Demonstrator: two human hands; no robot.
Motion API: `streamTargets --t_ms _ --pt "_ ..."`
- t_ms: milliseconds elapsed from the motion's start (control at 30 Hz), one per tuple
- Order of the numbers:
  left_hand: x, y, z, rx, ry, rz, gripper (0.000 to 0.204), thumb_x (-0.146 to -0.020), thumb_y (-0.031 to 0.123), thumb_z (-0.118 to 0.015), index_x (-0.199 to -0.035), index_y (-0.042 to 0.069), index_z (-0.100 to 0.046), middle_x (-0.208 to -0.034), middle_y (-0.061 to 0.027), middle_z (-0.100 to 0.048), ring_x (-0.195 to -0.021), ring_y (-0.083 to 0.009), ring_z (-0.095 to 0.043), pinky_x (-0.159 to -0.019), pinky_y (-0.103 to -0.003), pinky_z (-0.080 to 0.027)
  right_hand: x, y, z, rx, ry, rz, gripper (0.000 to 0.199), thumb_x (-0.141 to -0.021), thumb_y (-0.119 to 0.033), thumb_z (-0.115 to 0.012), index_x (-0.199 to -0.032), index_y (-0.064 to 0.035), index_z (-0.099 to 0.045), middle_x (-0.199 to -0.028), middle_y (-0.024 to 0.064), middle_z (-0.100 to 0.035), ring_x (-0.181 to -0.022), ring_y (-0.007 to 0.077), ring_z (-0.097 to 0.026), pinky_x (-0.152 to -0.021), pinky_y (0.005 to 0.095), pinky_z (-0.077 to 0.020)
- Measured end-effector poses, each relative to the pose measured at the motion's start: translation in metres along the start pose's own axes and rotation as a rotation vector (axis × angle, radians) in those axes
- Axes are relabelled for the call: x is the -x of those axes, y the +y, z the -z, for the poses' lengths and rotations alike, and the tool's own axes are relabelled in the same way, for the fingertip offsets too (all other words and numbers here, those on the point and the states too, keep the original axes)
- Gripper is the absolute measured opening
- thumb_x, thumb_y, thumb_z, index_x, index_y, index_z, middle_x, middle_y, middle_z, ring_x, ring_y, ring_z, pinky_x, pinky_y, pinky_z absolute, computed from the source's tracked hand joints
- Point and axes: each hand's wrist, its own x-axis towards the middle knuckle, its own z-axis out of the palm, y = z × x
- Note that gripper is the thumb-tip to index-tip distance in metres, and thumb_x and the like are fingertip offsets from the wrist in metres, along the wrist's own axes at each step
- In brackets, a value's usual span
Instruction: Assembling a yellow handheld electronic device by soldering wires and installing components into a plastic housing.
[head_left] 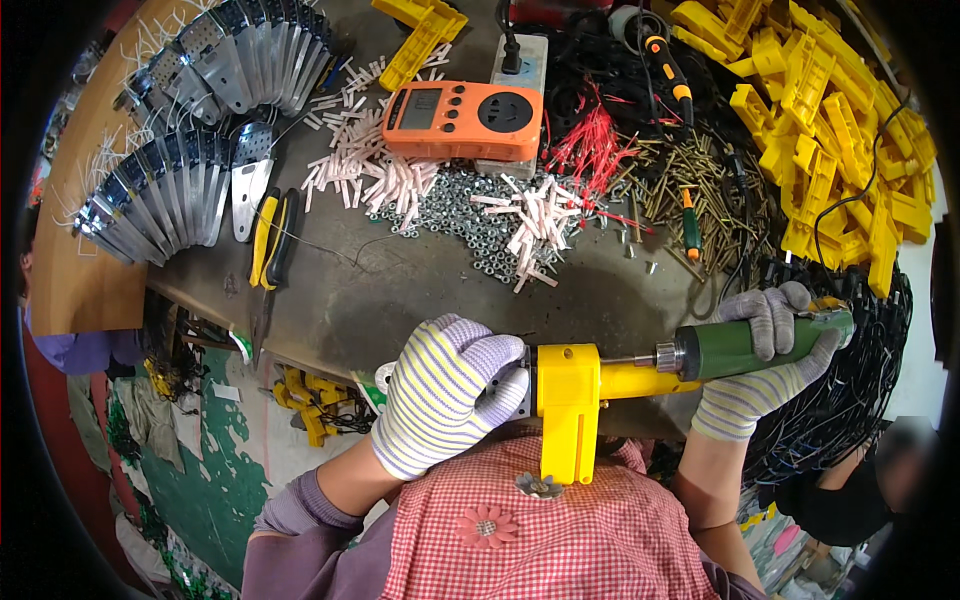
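Observation:
My left hand point(440, 395), in a striped knit glove, is closed on the metal end of a yellow plastic housing point(568, 410), mostly hidden by my fingers. A yellow arm of the housing extends rightward beneath the tool. My right hand point(765, 360), gloved alike, wraps around a green power screwdriver point(725, 350) lying nearly level. Its bit point(630, 361) points left and meets the housing's right side; the screw, if any, is too small to make out. Both hands are at the table's near edge, in front of a red checked apron point(480, 540).
An orange meter point(465, 120) rests against a power strip point(520, 70). Around lie nuts point(470, 225), pale sleeves point(540, 225), brass screws point(690, 190) and red wires point(595, 135). Pliers point(272, 240) and metal plates point(160, 195) are left; yellow housings point(810, 110) and black cables point(850, 400) right.

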Motion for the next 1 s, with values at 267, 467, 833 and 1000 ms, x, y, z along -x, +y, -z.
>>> streamTargets --t_ms 267,467,833,1000 --pt "0.0 0.001 0.002 -0.042 -0.052 -0.014 0.027 -0.077 0.02 -0.075 -0.1 0.007 -0.069 -0.087 -0.0101 -0.064 -0.078 -0.0299 -0.06 -0.075 -0.043 -0.049 0.0 -0.001 0.0 0.011 -0.029 -0.018 0.052 -0.092 -0.052 -0.062 -0.109 -0.0032 -0.063 -0.057 -0.0056 -0.041 -0.049 0.0082 -0.041 -0.087 0.0326 -0.0527" --pt "-0.013 -0.008 0.009 -0.098 -0.153 -0.161 0.026 -0.08 0.021 -0.068 -0.1 0.005 -0.068 -0.081 -0.0096 -0.064 -0.075 -0.0281 -0.063 -0.068 -0.042 -0.05 0.002 -0.001 0.0 -0.051 0.04 -0.004 0.047 -0.092 -0.05 -0.064 -0.107 -0.0048 -0.062 -0.055 -0.0063 -0.036 -0.046 0.0078 -0.037 -0.088 0.0332 -0.051" --pt "-0.031 -0.02 0.014 -0.173 -0.304 -0.425 0.021 -0.081 0.022 -0.062 -0.089 0.004 -0.07 -0.074 -0.0083 -0.065 -0.066 -0.0254 -0.064 -0.059 -0.04 -0.049 0.006 0.005 -0.01 -0.068 -0.075 0.049 0.043 -0.09 -0.05 -0.068 -0.099 -0.0085 -0.058 -0.05 -0.0075 -0.037 -0.04 0.007 -0.035 -0.075 0.03 -0.0444" --pt "-0.03 -0.016 0.015 -0.203 -0.299 -0.421 0.022 -0.081 0.022 -0.063 -0.09 0.004 -0.07 -0.075 -0.0093 -0.066 -0.067 -0.0263 -0.065 -0.06 -0.041 -0.05 0.006 0.006 -0.002 -0.118 -0.09 0.044 0.051 -0.09 -0.051 -0.068 -0.11 -0.0038 -0.062 -0.053 -0.0069 -0.036 -0.042 0.008 -0.035 -0.077 0.0303 -0.0442"
